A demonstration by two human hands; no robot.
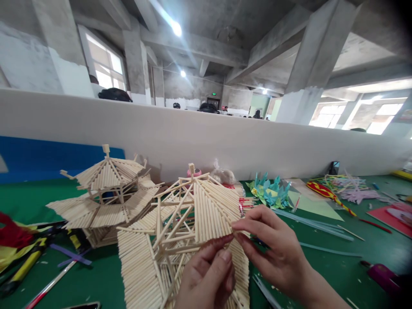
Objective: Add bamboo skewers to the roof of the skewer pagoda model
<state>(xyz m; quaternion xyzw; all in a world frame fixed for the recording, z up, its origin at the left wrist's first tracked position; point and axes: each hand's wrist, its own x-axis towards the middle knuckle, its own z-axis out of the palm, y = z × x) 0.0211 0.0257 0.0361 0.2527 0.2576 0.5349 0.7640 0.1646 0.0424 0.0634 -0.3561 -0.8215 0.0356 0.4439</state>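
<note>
A pavilion model of pale wooden sticks (180, 223) stands on the green table (322, 257) right in front of me. My left hand (209, 274) is raised before it, fingers curled, thumb and fingertips pinching the lower edge of a slatted roof panel (212, 210). My right hand (273, 244) comes in from the right and pinches the same roof edge with thumb and forefinger, the two hands' fingertips nearly touching. A second, finished-looking stick pavilion (106, 193) stands to the left, behind the first.
Pliers with yellow handles (28, 262) and red-yellow fabric lie at the left. Teal paper flowers (270, 191), coloured paper strips (350, 189), loose sticks and a pink tool (383, 274) lie at the right. A white partition wall (206, 137) runs behind the table.
</note>
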